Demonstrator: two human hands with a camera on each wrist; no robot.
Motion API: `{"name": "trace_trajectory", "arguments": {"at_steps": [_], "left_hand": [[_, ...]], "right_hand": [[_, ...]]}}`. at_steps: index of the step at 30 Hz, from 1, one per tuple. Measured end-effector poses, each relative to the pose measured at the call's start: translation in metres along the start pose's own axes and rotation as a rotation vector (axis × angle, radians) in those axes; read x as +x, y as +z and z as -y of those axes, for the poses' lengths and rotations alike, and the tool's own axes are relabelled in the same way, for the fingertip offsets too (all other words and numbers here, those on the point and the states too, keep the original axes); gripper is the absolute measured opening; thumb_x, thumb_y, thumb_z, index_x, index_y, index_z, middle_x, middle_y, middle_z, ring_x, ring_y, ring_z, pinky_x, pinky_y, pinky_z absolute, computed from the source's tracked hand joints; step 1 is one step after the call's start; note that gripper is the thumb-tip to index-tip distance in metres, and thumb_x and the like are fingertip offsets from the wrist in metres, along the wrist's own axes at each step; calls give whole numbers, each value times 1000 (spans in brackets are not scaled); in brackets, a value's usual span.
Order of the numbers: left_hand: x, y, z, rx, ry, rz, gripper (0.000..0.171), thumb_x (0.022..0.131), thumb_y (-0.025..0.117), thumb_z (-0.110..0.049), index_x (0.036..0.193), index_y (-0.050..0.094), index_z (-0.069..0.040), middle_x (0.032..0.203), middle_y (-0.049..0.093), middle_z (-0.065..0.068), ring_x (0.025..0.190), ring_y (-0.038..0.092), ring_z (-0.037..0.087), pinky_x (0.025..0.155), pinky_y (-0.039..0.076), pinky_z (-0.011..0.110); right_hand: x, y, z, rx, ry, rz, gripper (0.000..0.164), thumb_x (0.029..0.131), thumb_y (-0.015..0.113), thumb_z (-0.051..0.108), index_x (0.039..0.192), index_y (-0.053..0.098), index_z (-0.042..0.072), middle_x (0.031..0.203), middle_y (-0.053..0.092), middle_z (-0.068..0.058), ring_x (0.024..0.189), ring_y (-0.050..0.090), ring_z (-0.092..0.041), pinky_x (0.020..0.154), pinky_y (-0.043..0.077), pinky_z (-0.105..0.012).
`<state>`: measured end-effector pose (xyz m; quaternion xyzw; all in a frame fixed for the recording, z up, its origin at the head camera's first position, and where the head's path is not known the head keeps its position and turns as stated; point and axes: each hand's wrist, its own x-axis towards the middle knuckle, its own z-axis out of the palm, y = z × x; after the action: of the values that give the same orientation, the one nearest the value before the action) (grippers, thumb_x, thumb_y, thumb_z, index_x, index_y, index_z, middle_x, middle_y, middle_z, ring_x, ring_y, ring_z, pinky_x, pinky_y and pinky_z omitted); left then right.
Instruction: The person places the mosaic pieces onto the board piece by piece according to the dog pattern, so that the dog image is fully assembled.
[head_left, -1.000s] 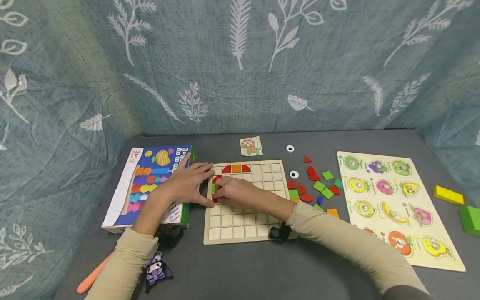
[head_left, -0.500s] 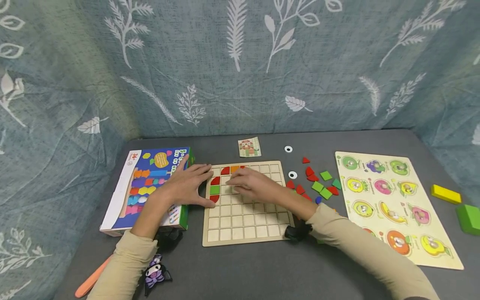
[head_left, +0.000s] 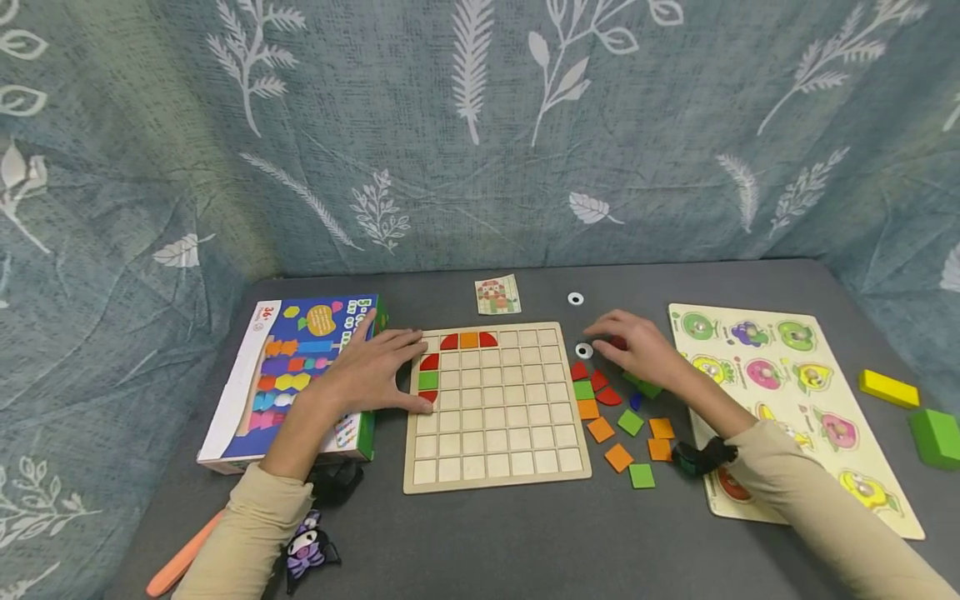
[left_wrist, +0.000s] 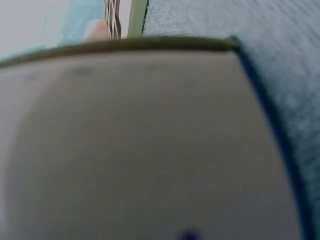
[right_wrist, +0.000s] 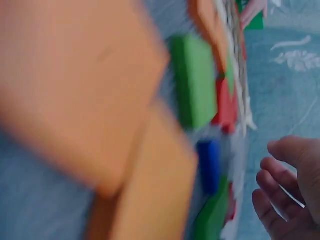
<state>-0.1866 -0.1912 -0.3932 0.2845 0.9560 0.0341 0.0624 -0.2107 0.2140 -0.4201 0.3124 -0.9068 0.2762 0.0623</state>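
Note:
A wooden grid board (head_left: 491, 421) lies mid-table. Along its top row sit a red quarter-round tile, an orange square tile (head_left: 468, 340) and another red tile. Its left column bears a green square tile (head_left: 428, 380) between two red ones. My left hand (head_left: 371, 373), fingers spread, rests at the board's left edge; its thumb reaches the lower red tile. Over the loose pieces right of the board, my right hand (head_left: 637, 348) hovers with fingers loosely bent, above a partly hidden red piece (head_left: 617, 342). In the right wrist view no piece shows in its fingers (right_wrist: 275, 185).
Round eye pieces (head_left: 575, 299), loose orange tiles (head_left: 618, 457) and green tiles (head_left: 642, 476) lie right of the board. Beyond is a fruit puzzle board (head_left: 813, 433). A picture card (head_left: 498, 295) sits behind; a toy box (head_left: 288, 375) stands left, filling most of the left wrist view.
My right hand has left the red tile in the board's left column and moved right to the loose pieces. My left hand has stayed at the board's edge.

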Motion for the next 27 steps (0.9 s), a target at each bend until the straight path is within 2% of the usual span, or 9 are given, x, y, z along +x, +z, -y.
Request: {"name": "trace_trajectory", "arguments": {"at_steps": [3,7,16,27], "left_hand": [[1,0,0,3,-8,8,98,71,65,-75,145,47,-13,153,43,10,142,39,31,121,-6,61],[2,0,0,9,-9,19,99,71,65,-76,145,47,-13,153,43,10,141,40,31,121,-8,61],[3,-1,-1,24,34,22,98,73,65,-73,146,46,-11,152,43,13,137,47,30,123,-1,56],[2,-3,-2,35,59,58,101,75,63,-73,147,41,-6,154,40,12,143,38,27,125,10,51]], "right_hand": [[-5,-1,-7,-35,15,32,21,91,66,8,110,72,4,115,65,-17,103,61,-33,79,54,-44],[-8,-2,-10,-42,14,70,21,89,69,11,109,72,5,119,64,-18,114,55,-38,93,49,-54],[-3,0,-10,-11,-54,100,18,88,69,8,105,73,6,119,66,-15,113,55,-35,94,49,-53],[-1,3,-11,-22,-88,117,16,88,69,8,103,73,7,119,67,-14,110,58,-33,91,51,-52]]}}
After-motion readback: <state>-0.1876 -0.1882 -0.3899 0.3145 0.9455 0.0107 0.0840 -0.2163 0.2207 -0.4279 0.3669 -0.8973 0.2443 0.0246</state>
